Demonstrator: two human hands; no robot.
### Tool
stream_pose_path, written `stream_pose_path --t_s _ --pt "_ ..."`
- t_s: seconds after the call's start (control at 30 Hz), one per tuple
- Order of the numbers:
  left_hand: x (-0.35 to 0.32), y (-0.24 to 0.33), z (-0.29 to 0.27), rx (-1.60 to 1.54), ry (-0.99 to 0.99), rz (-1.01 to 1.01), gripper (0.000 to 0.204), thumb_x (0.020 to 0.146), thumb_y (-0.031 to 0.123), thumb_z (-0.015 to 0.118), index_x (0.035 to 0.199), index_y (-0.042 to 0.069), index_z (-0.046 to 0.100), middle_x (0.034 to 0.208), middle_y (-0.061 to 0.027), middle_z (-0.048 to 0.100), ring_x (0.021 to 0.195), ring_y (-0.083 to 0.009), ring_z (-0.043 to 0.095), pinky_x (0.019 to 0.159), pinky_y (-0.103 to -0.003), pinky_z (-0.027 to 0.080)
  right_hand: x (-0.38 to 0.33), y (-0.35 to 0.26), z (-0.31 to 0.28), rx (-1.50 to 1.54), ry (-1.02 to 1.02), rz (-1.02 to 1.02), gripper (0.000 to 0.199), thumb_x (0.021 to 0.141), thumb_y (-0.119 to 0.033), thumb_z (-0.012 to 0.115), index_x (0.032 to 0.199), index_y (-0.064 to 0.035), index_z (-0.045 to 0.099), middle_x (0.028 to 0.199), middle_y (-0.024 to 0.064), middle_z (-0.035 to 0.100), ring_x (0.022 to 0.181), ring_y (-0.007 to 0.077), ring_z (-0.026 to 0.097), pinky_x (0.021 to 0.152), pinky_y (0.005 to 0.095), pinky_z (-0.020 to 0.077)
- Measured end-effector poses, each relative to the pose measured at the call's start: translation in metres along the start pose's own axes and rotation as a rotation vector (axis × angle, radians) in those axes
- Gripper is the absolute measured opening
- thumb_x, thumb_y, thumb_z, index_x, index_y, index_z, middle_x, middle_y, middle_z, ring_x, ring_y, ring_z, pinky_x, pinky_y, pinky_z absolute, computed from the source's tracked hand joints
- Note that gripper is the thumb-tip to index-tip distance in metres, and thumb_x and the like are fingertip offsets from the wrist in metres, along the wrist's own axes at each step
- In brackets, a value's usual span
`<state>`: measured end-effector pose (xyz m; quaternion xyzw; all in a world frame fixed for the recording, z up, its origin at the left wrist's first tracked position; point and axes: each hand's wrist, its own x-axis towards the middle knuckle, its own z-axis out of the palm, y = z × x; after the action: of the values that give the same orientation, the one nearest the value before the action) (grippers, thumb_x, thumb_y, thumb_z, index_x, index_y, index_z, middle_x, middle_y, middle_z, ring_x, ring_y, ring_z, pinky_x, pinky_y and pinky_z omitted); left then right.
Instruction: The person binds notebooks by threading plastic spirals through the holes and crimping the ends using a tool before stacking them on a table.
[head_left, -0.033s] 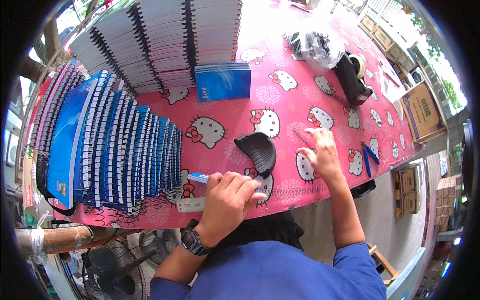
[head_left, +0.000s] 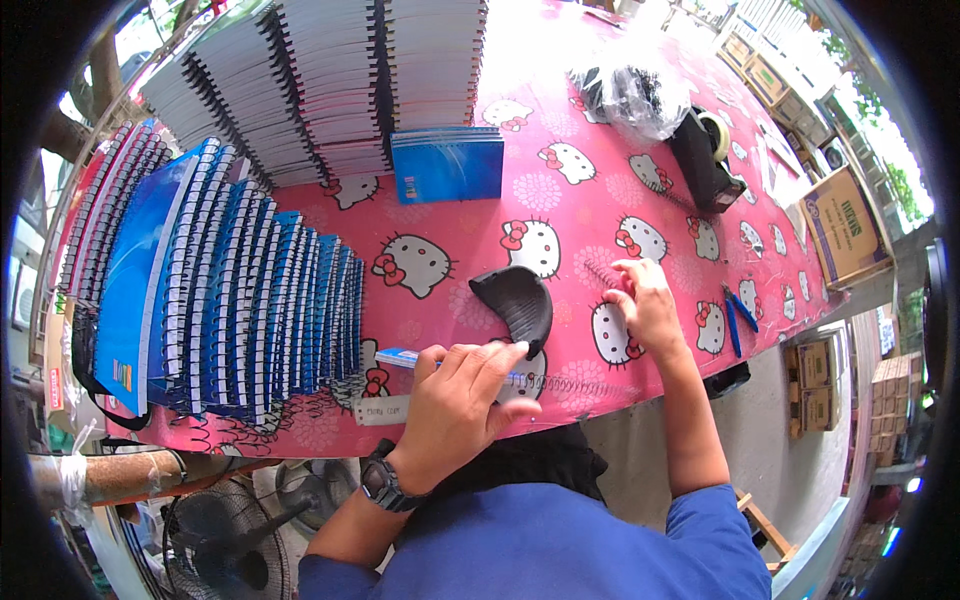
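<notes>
My left hand (head_left: pixel 462 392) bends over a small blue notebook (head_left: pixel 395 356), its fingers stretched across the top and the thumb apart on the near side. Most of that notebook is hidden under the palm. A thin wire coil (head_left: pixel 575 384) runs out to the right from its edge. My right hand (head_left: pixel 648 312) is raised over the table, thumb and fingers curled around the end of a separate pinkish coil (head_left: pixel 603 273). Between the hands lies a curved black ribbed piece (head_left: pixel 522 308), close to my left fingertips.
Coil-bound blue notebooks (head_left: pixel 235 290) stand in a long row at left. Tall notebook stacks (head_left: pixel 330 85) rise behind, beside a small blue pile (head_left: pixel 448 168). Blue-handled cutters (head_left: pixel 740 315), a tape dispenser (head_left: pixel 705 160) and a white labelled strip (head_left: pixel 383 410) lie on the pink tablecloth (head_left: pixel 470 225).
My left fingers have straightened and spread from the thumb, showing more of the coil beside them. My right fingers have drawn slightly closer together.
</notes>
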<state>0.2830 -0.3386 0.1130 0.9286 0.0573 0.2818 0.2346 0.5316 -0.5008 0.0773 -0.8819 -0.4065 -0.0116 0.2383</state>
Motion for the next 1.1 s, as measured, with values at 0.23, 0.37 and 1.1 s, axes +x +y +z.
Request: stream_pose_path --t_s 0.23,0.37,1.1 --pt "-0.002 -0.002 -0.008 0.003 -0.005 -0.010 0.018 0.077 0.026 0.070 0.089 0.015 0.063 0.090 0.0044 0.062 0.086 -0.0133 0.058 0.097 -0.045 0.028 0.032 -0.056 -0.006 0.163 -0.086 -0.430 0.056 0.065 0.003 0.064 0.119 -0.0108 0.055 0.132 0.0165 0.047 0.125 0.0348 0.040 0.107 0.0422 0.0328" --pt "-0.004 -0.012 -0.006 0.039 -0.075 0.066 0.024 0.077 0.031 0.070 0.093 0.015 0.064 0.093 0.0038 0.063 0.089 -0.0137 0.059 0.102 -0.049 0.023 0.043 -0.085 0.010 0.295 -0.663 -0.715 0.083 0.054 -0.004 0.073 0.132 -0.0183 0.049 0.152 0.0154 0.020 0.138 0.0409 0.020 0.110 0.0510 0.0247" --pt "-0.013 -0.040 -0.018 0.072 0.057 -0.063 0.028 0.061 0.021 0.079 0.083 0.014 0.063 0.082 0.0005 0.060 0.088 -0.0194 0.057 0.100 -0.048 0.031 -0.001 -0.092 -0.008 0.639 -0.382 -0.375 0.049 0.071 -0.045 0.074 0.106 -0.0104 0.069 0.115 0.0187 0.059 0.109 0.0329 0.052 0.097 0.0409 0.0362"
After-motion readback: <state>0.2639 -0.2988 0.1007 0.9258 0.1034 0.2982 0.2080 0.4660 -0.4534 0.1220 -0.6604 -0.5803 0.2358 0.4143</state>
